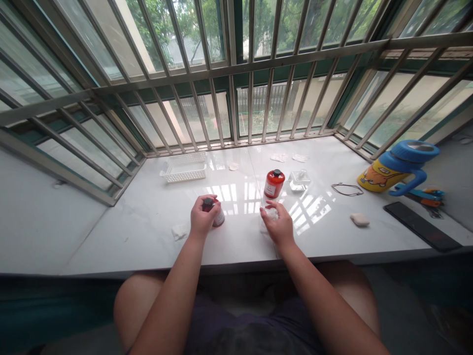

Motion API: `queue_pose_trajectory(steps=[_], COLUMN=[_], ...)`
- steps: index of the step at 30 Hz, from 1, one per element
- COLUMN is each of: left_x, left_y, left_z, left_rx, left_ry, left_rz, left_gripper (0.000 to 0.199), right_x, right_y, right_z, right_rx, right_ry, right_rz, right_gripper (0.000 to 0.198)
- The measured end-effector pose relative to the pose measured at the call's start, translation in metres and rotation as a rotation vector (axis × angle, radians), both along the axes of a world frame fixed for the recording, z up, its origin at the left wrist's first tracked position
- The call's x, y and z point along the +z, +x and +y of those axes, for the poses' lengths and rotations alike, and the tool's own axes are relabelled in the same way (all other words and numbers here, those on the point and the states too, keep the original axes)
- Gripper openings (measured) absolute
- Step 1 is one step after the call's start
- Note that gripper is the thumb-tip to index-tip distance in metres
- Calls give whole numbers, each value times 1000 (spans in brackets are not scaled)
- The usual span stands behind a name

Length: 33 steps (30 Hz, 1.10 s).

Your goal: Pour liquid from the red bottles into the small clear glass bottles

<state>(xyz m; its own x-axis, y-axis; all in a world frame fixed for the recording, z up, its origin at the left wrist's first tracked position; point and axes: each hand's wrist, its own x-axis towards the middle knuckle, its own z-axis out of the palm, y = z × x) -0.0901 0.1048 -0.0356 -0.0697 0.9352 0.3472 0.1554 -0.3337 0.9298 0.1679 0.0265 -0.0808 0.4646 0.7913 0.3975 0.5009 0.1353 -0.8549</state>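
Observation:
My left hand [200, 217] is wrapped round the top of a dark red bottle [219, 218] with a black cap and a pale label. The bottle stands slightly tilted on the white counter. Fingers and thumb of my right hand [281, 228] close on a small clear, whitish object [271, 214] low over the counter; its exact kind is too blurred to tell. Just beyond that hand, an orange-red bottle [274, 184] with a black cap stands upright. Beside it sits a small clear square container [299, 180]. A crumpled white piece [180, 232] lies left of my left hand.
A white perforated basket [185, 178] sits at the back left. White scraps [278, 158] lie near the window bars. On the right are a thin cord loop [347, 193], a pale rounded case [359, 220], a black phone [421, 227] and a blue-yellow flask [388, 172].

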Motion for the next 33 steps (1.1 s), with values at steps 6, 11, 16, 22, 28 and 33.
queue_pose_trajectory(steps=[6,11,16,22,28,33], left_x=[0,-2,-2,0,-3,-3], left_y=[-1,-1,0,0,4,7], left_z=[0,1,0,-4,-5,-5], left_rx=[-8,7,18,86,98,143], left_ry=[1,14,32,72,145,172], left_rz=[11,32,62,165,167,117], left_gripper=[25,26,25,27,27,30], right_x=[-2,-1,-1,-1,-1,-1], right_y=[0,0,0,-1,-1,-3], right_z=[-1,-2,-1,0,-1,0], right_rx=[-24,-41,-26,-41,-39,-54], right_ry=[-76,-77,-84,-101,-106,-107], right_rz=[27,54,24,46,33,49], right_gripper=[35,41,36,39,35,35])
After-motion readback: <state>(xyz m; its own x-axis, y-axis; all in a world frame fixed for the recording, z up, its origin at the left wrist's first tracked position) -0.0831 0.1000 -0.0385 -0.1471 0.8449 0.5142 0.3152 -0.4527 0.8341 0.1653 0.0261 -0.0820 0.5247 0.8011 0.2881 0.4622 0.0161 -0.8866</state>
